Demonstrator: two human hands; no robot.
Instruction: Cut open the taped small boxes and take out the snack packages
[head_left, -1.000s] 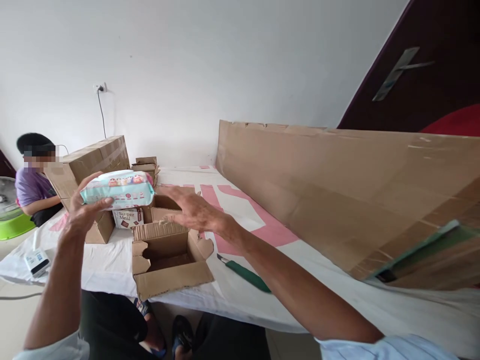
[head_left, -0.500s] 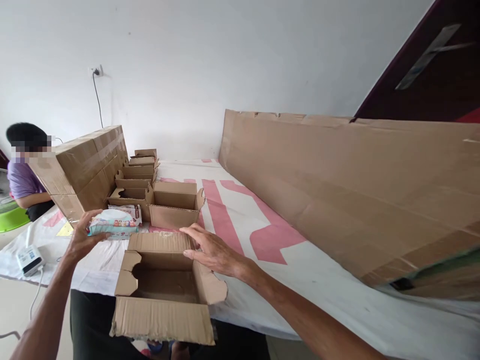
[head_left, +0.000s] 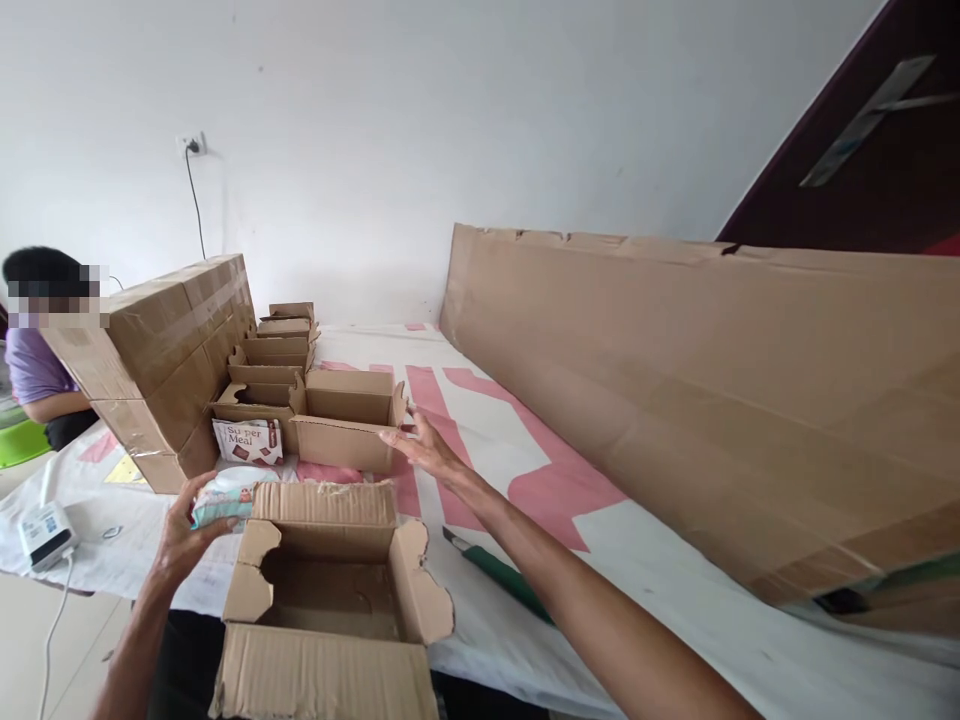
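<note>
My left hand (head_left: 187, 530) has its thumb and fingers around a soft teal-and-white pack (head_left: 225, 492) with small printed figures. Part of that pack is hidden behind the back flap of the near cardboard box (head_left: 322, 672). This box stands open right in front of me, flaps spread and nothing inside. Farther off, my right hand (head_left: 424, 445) grips the right end of a second open cardboard box (head_left: 341, 440), thumb on its front wall and fingers by the end flap. A white "Super Meal" packet (head_left: 247, 441) leans against another box to the left.
A green-handled knife (head_left: 499, 575) lies under my right forearm. Several open boxes (head_left: 277, 350) line a stack of taped cartons (head_left: 161, 370). A white device (head_left: 46, 535) with a cable sits at left. A large cardboard sheet (head_left: 675, 400) stands at right; a person (head_left: 45, 370) sits beyond the stack.
My left hand has drawn the soft pack nearer, uncovering the "Super Meal" packet. My right hand has left the near box's back flap and moved forward to the second box. The knife now shows.
</note>
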